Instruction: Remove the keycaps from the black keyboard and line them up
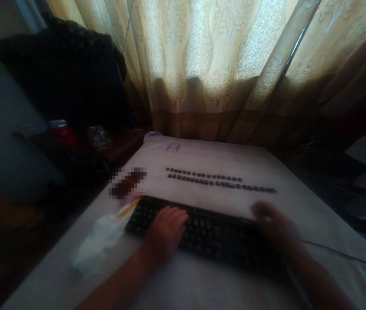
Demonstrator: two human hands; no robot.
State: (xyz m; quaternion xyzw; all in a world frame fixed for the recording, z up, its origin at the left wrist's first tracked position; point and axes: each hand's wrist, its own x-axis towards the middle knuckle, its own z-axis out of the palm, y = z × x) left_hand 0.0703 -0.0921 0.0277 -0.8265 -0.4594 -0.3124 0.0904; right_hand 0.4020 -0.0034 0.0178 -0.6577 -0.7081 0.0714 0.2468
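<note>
A black computer keyboard (pixel 208 234) lies slightly askew on the cloth-covered table in front of me. Across its left half rests my left hand (pixel 168 226), fingers stretched out over the keys and gripping nothing that I can see. My right hand (pixel 271 219) is above the keyboard's right end, smeared by motion, with its fingers curled in part; whether it holds anything is not visible. Beyond the keyboard, loose black keycaps (pixel 198 178) stand in two long rows, including some wider ones.
A crumpled white plastic bag (pixel 97 243) and a yellow stick-like item (pixel 129 209) lie left of the keyboard, near a pixelated patch. A cable (pixel 340 253) runs off right. At the left stand a dark screen (pixel 69 82), red can (pixel 63 132) and glass jar (pixel 99 137). Curtains (pixel 202 56) hang behind.
</note>
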